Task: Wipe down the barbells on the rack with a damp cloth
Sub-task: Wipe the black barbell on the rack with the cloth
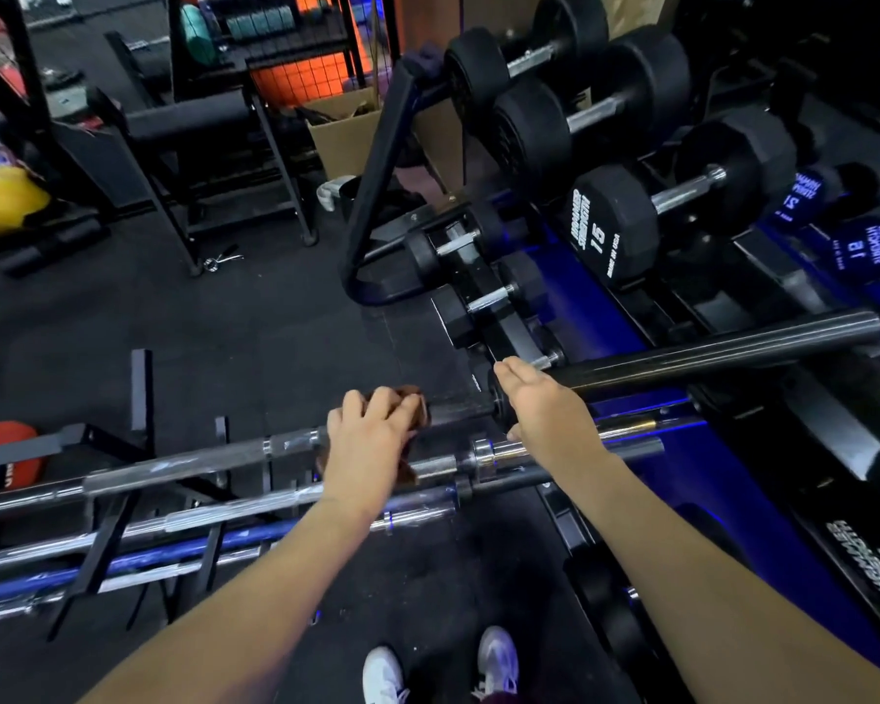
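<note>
Both arms reach forward; left hand [372, 439] has fingers curled, right hand [544, 403] lies flatter, palm down

The black barbell [707, 355] has a glossy, smooth sleeve, while the bars [184, 467] lower on the rack are bright chromed metal. The cloth [417, 411] looks brown and soft. The dumbbells [616, 223] have matt black rubbery heads with shiny metal handles, and the floor [235, 327] is matt and dark.

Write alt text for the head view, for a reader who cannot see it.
A person's left hand grips a brown cloth around the shaft of a black barbell, while the right hand rests on the bar's collar. More barbells lie on a low rack below, and black dumbbells fill a rack to the right.
</note>
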A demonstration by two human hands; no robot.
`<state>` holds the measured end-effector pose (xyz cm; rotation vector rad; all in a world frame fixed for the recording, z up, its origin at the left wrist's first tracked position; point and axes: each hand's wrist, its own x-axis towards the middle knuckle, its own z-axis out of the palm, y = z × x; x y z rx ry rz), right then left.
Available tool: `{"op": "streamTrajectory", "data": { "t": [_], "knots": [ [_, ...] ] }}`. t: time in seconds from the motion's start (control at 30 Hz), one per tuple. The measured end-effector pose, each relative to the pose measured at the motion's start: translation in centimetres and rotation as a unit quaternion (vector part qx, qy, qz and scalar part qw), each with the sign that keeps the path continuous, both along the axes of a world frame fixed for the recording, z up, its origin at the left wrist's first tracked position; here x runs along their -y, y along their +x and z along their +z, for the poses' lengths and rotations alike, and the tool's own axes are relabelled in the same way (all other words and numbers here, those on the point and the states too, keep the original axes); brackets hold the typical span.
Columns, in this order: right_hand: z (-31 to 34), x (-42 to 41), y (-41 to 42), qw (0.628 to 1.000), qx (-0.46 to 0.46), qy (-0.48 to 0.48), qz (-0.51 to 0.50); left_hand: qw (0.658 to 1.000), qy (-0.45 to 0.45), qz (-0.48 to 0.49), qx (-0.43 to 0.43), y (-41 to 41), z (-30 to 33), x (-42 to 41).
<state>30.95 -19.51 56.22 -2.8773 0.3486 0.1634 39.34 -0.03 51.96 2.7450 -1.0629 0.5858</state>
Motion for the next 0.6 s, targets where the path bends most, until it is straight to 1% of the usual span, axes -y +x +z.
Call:
{"op": "streamTrajectory", "data": {
  "t": [0.07,0.2,0.3,0.43,0.53,0.6],
  "knots": [
    [0.0,-0.2,0.0,1.0,0.005,-0.013,-0.001,1.0,-0.01,-0.008,-0.002,-1.2,0.0,2.6],
    [0.1,-0.3,-0.1,1.0,-0.005,-0.016,0.0,0.998,0.016,-0.053,-0.009,-2.6,0.6,6.7],
    [0.2,-0.1,0.0,1.0,-0.013,-0.006,-0.003,0.998,0.026,-0.063,0.018,-1.2,0.1,3.9],
    [0.2,-0.2,0.1,1.0,-0.012,-0.004,-0.004,0.999,0.02,-0.024,0.027,0.5,-0.6,-2.0],
    [0.3,-0.4,0.0,1.0,-0.009,-0.009,-0.006,1.0,0.002,0.001,0.023,-0.1,-0.4,-0.9],
    [0.3,-0.6,0.0,1.0,-0.005,-0.019,-0.006,1.0,-0.004,-0.024,0.016,-1.3,-0.2,2.2]
  ]
}}
